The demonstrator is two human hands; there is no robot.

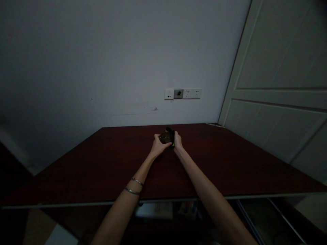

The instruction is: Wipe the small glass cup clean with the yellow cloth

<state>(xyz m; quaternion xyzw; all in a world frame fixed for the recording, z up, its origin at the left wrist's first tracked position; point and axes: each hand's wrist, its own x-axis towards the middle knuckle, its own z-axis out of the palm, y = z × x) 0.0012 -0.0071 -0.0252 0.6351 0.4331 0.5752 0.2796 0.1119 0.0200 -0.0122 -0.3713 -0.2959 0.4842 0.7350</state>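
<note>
Both my arms reach out over the dark red table (107,163) to a small, dark, rounded object (166,137) with a shiny brownish surface and black and yellow-green parts at its right side. The dim light hides what kind of thing it is. My left hand (157,146) grips it from the left, with the thumb along its near side. Against its right side, my right hand (177,140) is closed on the black part, its fingers mostly hidden behind it. Two bracelets circle my left forearm.
A pale wall with a row of sockets (192,93) rises behind the table. To the right stands a white panelled door (278,78). Below the front edge, an open space holds a whitish item (154,210) and other dim things.
</note>
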